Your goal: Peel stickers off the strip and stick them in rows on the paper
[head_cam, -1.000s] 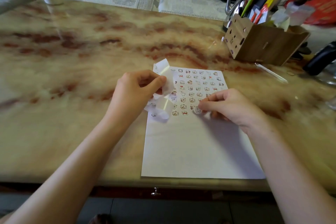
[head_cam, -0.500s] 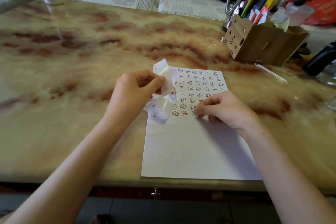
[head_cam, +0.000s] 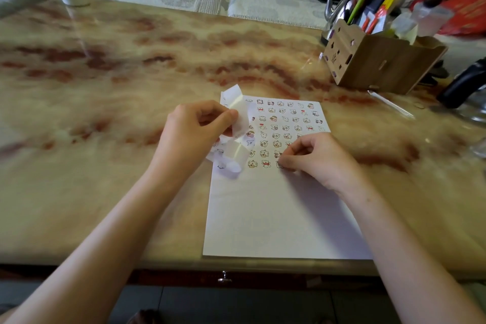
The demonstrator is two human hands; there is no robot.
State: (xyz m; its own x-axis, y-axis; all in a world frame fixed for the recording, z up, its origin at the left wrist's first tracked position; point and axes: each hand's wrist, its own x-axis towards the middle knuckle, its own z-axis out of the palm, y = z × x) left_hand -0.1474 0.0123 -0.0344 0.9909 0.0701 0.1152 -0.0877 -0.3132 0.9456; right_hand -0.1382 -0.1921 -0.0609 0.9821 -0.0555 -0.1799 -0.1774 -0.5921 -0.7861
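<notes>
On the paper, the curled right hand pinches and half hides a sticker in the lowest row; at the paper's left edge the left hand pinches the strip. Both have barely moved.

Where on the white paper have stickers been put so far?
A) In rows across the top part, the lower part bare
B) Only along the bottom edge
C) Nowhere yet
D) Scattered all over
A: rows of stickers cover the top part of the paper, the right hand pinches a sticker at the lowest row, and below it the sheet is bare.
</notes>
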